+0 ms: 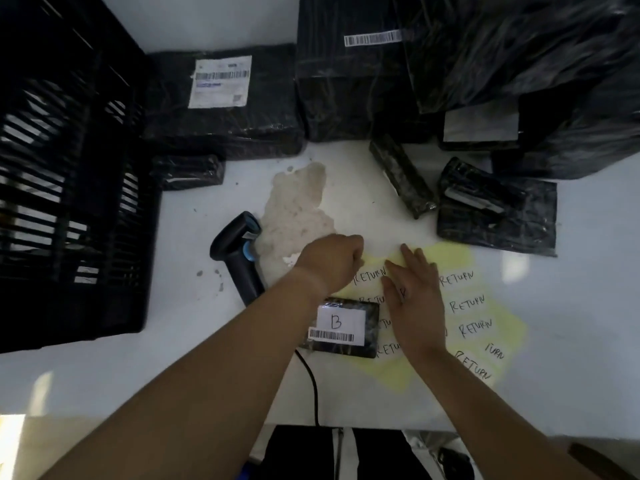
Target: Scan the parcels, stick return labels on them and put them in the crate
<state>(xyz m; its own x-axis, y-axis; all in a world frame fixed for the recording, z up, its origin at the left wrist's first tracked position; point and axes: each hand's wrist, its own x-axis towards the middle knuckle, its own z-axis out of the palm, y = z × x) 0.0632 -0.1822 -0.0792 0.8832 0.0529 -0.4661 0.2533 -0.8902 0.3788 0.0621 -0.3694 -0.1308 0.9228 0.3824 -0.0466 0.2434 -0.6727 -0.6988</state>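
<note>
A yellow backing sheet (460,265) with several white labels handwritten "RETURN" lies on the white table (571,341). My right hand (414,296) presses flat on it, fingers straight. My left hand (332,259), fingers curled, picks at the top left label at the sheet's edge; its fingertips are hidden. A small black parcel (341,327) with a white label marked "B" and a barcode lies on the sheet's left side, under my left forearm. A black and blue barcode scanner (239,254) lies to its left. The black slatted crate (65,174) stands at the left.
Several black-wrapped parcels crowd the back: a flat one with a shipping label (221,98), a tall one with a barcode strip (349,64), a big plastic bag (536,64), and small ones (401,174) (498,209) (188,171). A stain (298,209) marks the table centre. The scanner cable (313,386) runs off the front edge.
</note>
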